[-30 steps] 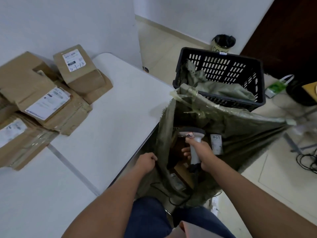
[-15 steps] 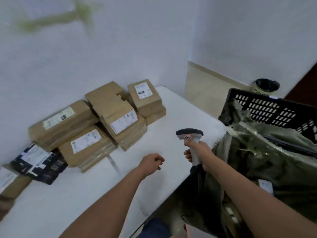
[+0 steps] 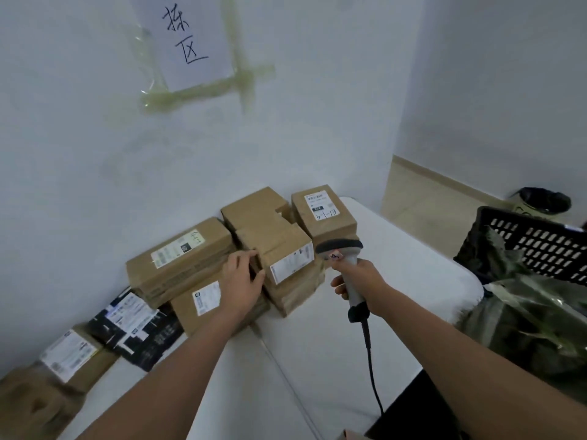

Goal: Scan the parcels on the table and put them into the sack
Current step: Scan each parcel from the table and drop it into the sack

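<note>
Parcels (image 3: 273, 249) are piled along the table's (image 3: 397, 281) far edge by the wall; the sack (image 3: 533, 328) hangs off its right edge, the basket (image 3: 540, 246) behind it.

Roughly six brown cardboard parcels (image 3: 273, 236) (edges blur), one black parcel (image 3: 139, 328), one scanner (image 3: 346, 265), one sack (image 3: 533, 319).

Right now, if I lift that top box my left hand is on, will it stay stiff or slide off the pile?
The top box looks like taped cardboard with crisp edges, so probably stiff. It lies tilted across the boxes under it, so it may slide as the left hand pulls. Its weight cannot be judged from here.
</note>
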